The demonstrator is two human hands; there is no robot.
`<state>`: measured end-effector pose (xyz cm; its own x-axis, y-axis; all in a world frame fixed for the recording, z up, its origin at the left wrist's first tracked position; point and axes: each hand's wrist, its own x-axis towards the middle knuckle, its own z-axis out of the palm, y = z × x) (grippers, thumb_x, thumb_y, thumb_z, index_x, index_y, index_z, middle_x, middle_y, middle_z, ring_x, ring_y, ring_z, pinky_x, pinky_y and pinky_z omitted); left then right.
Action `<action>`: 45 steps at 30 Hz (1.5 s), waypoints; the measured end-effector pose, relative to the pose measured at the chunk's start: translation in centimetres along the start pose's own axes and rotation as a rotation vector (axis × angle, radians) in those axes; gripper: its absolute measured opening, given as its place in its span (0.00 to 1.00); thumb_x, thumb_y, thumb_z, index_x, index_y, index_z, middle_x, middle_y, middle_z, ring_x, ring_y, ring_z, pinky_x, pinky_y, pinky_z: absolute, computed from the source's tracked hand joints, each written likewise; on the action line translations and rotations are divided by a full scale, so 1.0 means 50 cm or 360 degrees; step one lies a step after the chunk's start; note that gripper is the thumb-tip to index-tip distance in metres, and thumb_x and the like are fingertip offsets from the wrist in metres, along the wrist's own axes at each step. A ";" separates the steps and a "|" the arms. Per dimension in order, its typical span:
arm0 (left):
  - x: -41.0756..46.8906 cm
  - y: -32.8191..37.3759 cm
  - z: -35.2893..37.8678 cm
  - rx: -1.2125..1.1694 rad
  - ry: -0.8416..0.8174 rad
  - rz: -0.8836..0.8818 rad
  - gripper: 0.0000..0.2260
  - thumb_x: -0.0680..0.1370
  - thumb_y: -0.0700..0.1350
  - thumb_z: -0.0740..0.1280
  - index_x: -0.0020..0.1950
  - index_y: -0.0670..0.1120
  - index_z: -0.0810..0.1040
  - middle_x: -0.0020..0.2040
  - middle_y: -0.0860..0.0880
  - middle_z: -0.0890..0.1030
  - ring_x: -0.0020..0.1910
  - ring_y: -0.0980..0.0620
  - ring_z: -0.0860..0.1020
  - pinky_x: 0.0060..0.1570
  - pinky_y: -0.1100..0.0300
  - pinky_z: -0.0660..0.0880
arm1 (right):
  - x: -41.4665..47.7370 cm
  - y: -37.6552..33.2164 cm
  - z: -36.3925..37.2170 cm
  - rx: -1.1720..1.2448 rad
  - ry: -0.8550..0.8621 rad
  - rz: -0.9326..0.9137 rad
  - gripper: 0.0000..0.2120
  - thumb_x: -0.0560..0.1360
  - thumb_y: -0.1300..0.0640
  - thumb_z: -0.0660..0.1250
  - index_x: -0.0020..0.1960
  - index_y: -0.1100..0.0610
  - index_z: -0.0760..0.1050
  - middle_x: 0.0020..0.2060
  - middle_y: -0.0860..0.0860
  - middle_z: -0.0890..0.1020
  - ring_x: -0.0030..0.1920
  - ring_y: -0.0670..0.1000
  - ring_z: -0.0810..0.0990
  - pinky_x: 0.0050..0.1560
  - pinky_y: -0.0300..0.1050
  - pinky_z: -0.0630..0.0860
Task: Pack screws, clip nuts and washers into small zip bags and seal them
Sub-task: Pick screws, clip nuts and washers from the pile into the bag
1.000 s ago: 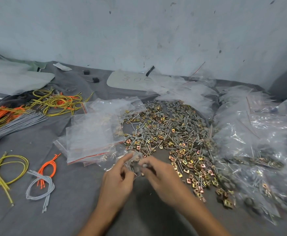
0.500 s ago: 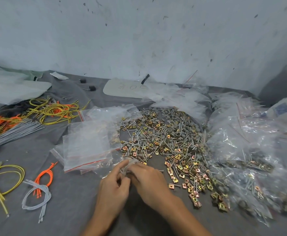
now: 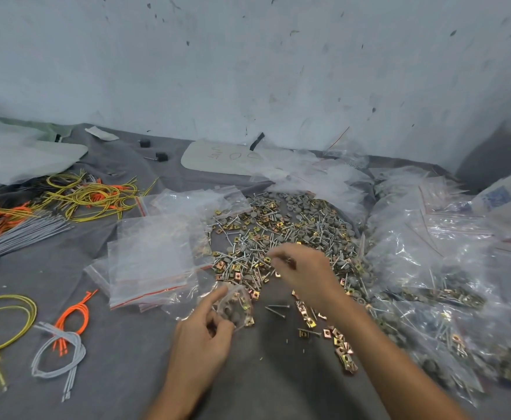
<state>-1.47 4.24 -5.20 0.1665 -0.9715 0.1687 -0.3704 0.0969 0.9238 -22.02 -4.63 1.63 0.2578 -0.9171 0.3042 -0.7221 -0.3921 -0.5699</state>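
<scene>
Over the pile (image 3: 278,228), that's my right hand (image 3: 304,272), fingers curled down at the near edge of the hardware. Something small may be pinched at the fingertips, but it's blurred, so I can't tell if I've got a piece or nothing.

My left hand (image 3: 201,341) sits nearer me, thumb and forefinger pinching the bag (image 3: 237,310) low over the cloth (image 3: 120,359). A few washers and clip nuts show through the plastic.

Here's what matters: the bag lies toward me and to the left of my right hand. It's close by, with only the near fringe of the pile between them. So whatever I pick up has to come back and leftward, a short hop, I reckon. Which edge of the bag is open, I can't make out.

Two loose screws (image 3: 278,306) lie between the bag and my right wrist, shafts running roughly left to right. Empty bags (image 3: 154,259) are stacked just beyond my left hand.
</scene>
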 end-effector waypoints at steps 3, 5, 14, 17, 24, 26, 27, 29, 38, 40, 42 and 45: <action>-0.002 0.004 -0.001 0.0009 0.0009 0.0022 0.22 0.70 0.46 0.63 0.60 0.66 0.76 0.27 0.55 0.72 0.27 0.58 0.69 0.32 0.63 0.69 | 0.080 0.050 -0.039 -0.0237 -0.0050 0.0191 0.08 0.81 0.54 0.66 0.57 0.47 0.81 0.51 0.41 0.83 0.47 0.39 0.79 0.48 0.37 0.77; -0.003 0.007 -0.002 0.0011 0.0016 0.0042 0.22 0.71 0.44 0.64 0.60 0.66 0.76 0.27 0.56 0.71 0.27 0.59 0.68 0.31 0.65 0.68 | 0.121 0.074 -0.048 -0.0391 -0.0115 0.0250 0.08 0.81 0.55 0.66 0.57 0.47 0.81 0.52 0.44 0.83 0.46 0.43 0.80 0.48 0.44 0.79; -0.004 0.011 -0.007 0.0017 -0.0010 0.0038 0.24 0.73 0.41 0.65 0.61 0.67 0.76 0.27 0.56 0.71 0.27 0.59 0.69 0.31 0.65 0.69 | 0.196 0.115 -0.035 -0.0792 -0.0643 0.0135 0.12 0.80 0.57 0.68 0.61 0.47 0.83 0.43 0.42 0.84 0.29 0.43 0.77 0.36 0.41 0.77; -0.003 0.011 -0.003 -0.0003 0.0003 0.0027 0.23 0.70 0.46 0.63 0.60 0.68 0.76 0.26 0.56 0.70 0.27 0.59 0.68 0.31 0.67 0.67 | 0.202 0.113 -0.033 -0.0949 -0.0700 0.0028 0.10 0.80 0.56 0.69 0.60 0.51 0.83 0.42 0.45 0.85 0.36 0.46 0.80 0.42 0.42 0.77; -0.001 0.008 -0.004 -0.0018 -0.0004 0.0011 0.23 0.70 0.47 0.62 0.61 0.67 0.76 0.27 0.57 0.70 0.27 0.59 0.68 0.32 0.65 0.68 | 0.205 0.113 -0.028 -0.1038 -0.0758 0.0010 0.04 0.80 0.60 0.66 0.49 0.58 0.80 0.46 0.52 0.82 0.48 0.51 0.81 0.53 0.51 0.80; -0.001 0.008 -0.003 -0.0018 -0.0011 0.0009 0.23 0.70 0.47 0.62 0.63 0.66 0.76 0.26 0.56 0.70 0.27 0.59 0.68 0.33 0.62 0.68 | 0.207 0.114 -0.035 -0.0996 -0.0757 0.0030 0.03 0.79 0.60 0.67 0.50 0.58 0.80 0.46 0.51 0.82 0.48 0.51 0.81 0.52 0.49 0.79; -0.001 0.008 -0.003 -0.0015 -0.0009 0.0006 0.23 0.70 0.47 0.62 0.63 0.65 0.76 0.26 0.56 0.70 0.27 0.59 0.68 0.33 0.61 0.68 | 0.208 0.114 -0.038 -0.0967 -0.0750 0.0041 0.03 0.79 0.60 0.68 0.50 0.58 0.80 0.46 0.50 0.82 0.47 0.50 0.80 0.50 0.48 0.78; -0.001 0.008 -0.002 -0.0014 -0.0003 -0.0001 0.23 0.70 0.47 0.62 0.63 0.65 0.76 0.27 0.56 0.70 0.27 0.58 0.68 0.33 0.60 0.68 | 0.208 0.115 -0.045 -0.0930 -0.0768 0.0061 0.03 0.78 0.59 0.69 0.50 0.57 0.81 0.45 0.49 0.82 0.46 0.48 0.79 0.49 0.46 0.76; 0.000 0.006 -0.003 0.0042 0.0014 -0.0020 0.24 0.69 0.48 0.62 0.63 0.64 0.77 0.27 0.56 0.72 0.27 0.58 0.70 0.34 0.57 0.71 | 0.198 0.112 -0.042 -0.0897 -0.0727 0.0111 0.06 0.79 0.63 0.67 0.53 0.56 0.80 0.50 0.50 0.82 0.51 0.50 0.78 0.54 0.48 0.77; 0.000 0.003 -0.002 0.0040 0.0021 -0.0022 0.24 0.69 0.48 0.62 0.63 0.63 0.77 0.27 0.56 0.72 0.27 0.58 0.70 0.34 0.57 0.72 | 0.193 0.117 -0.040 -0.0860 -0.0678 0.0129 0.06 0.79 0.63 0.67 0.53 0.56 0.80 0.51 0.50 0.82 0.51 0.49 0.78 0.55 0.47 0.76; 0.001 0.002 0.000 0.0032 0.0025 -0.0013 0.24 0.69 0.48 0.62 0.64 0.62 0.77 0.26 0.56 0.72 0.27 0.58 0.70 0.34 0.57 0.72 | 0.189 0.121 -0.041 -0.0812 -0.0619 0.0150 0.06 0.79 0.63 0.66 0.53 0.56 0.80 0.51 0.50 0.82 0.51 0.50 0.78 0.55 0.47 0.77; 0.002 0.000 0.002 0.0024 0.0038 -0.0003 0.22 0.71 0.48 0.63 0.65 0.60 0.78 0.26 0.56 0.72 0.27 0.58 0.70 0.34 0.58 0.72 | 0.186 0.121 -0.048 -0.0705 -0.0485 0.0209 0.05 0.79 0.63 0.67 0.50 0.53 0.79 0.50 0.50 0.82 0.50 0.50 0.80 0.53 0.48 0.78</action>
<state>-1.52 4.10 -5.21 0.1888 -0.9663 0.1750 -0.3837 0.0915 0.9189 -25.53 -15.33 2.85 0.2740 -0.9615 -0.0201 -0.9447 -0.2652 -0.1928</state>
